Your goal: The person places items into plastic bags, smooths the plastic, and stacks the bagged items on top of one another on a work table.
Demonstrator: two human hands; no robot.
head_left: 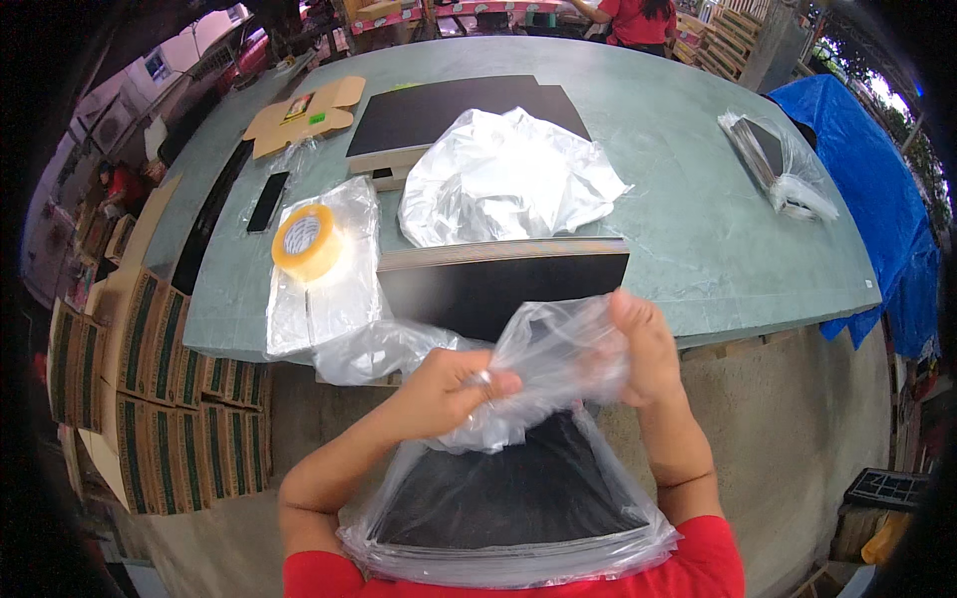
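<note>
1. Left hand (pixel 444 391): fingers (pixel 495 382) curled and pressed together, pinching a gathered fold of the clear plastic bag (pixel 518 518) at its mouth. A ring shows on one finger.
2. Right hand (pixel 643 349): fingers closed on the far right side of the same bunched mouth, thumb side toward the bag; the fingertips themselves are hidden behind the film, so how tightly they close cannot be told.
3. Held item: the bag hangs between both hands and the person's body, near the lower edge of the view. A stack of black sheets (pixel 508 493) sits fully inside it, lying flat, edges visible at the near end.
4. Progress, as judged: loading of this bag appears complete; the mouth is gathered but not yet sealed or taped. Closing remains.
5. Desk (pixel 698 219), just beyond the hands: a further stack of black sheets (pixel 498 284) lies unbagged at the near edge, so more bagging appears outstanding.
6. Left of that stack: a roll of yellowish tape (pixel 306 239) resting on flat empty clear bags (pixel 324 289).
7. Farther: a crumpled clear bag (pixel 503 179) over another black stack (pixel 439 115); a flattened cardboard box (pixel 304 115) far left; a dark phone (pixel 267 201) beside the tape.
8. Far right of desk: one bagged pack (pixel 778 159), lying apart, judged finished.
</note>
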